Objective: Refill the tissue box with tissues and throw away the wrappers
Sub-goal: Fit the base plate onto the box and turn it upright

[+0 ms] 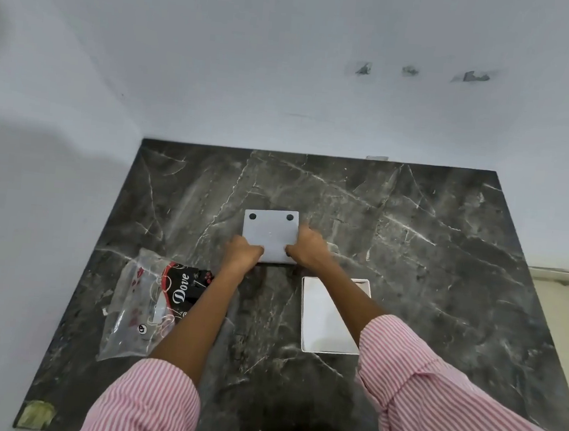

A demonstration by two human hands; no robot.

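Note:
A white square tissue box (270, 231) lies upside down in the middle of the dark marble table (410, 260), its base with two black rubber feet facing up. My left hand (244, 251) grips its near left corner. My right hand (307, 248) grips its near right edge. A white rectangular box part (325, 318), open and empty, lies to the right under my right forearm. A clear plastic wrapper (144, 302) with a black and red "Dove" label lies crumpled at the left. No loose tissues show.
The table stands in a corner of white walls (288, 78). A yellowish tape patch (35, 413) sits on its near left corner. A tiled floor strip (565, 291) shows at the right. My pink striped sleeves fill the bottom of the view.

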